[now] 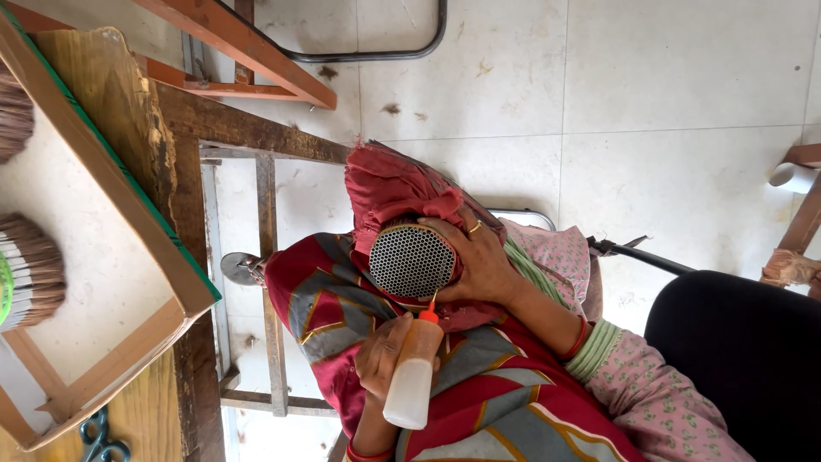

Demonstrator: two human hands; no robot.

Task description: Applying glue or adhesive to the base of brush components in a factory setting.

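My right hand [481,261], with a ring on one finger, is shut around a round perforated metal holder [412,261] wrapped in red cloth [393,188], resting on my lap. My left hand [382,352] grips a translucent squeeze bottle [411,376] with an orange nozzle [430,314]. The nozzle tip touches the lower edge of the perforated face. A red, grey and yellow patterned fabric [479,385] covers my lap under both hands.
A wooden tray [128,222] on a worn wooden table at the left holds bundles of thin brown sticks [30,269]. Blue-handled scissors [98,436] lie at the bottom left. Wooden frame bars [269,282] stand over a tiled floor [667,128]. A black rounded object [744,351] is at the lower right.
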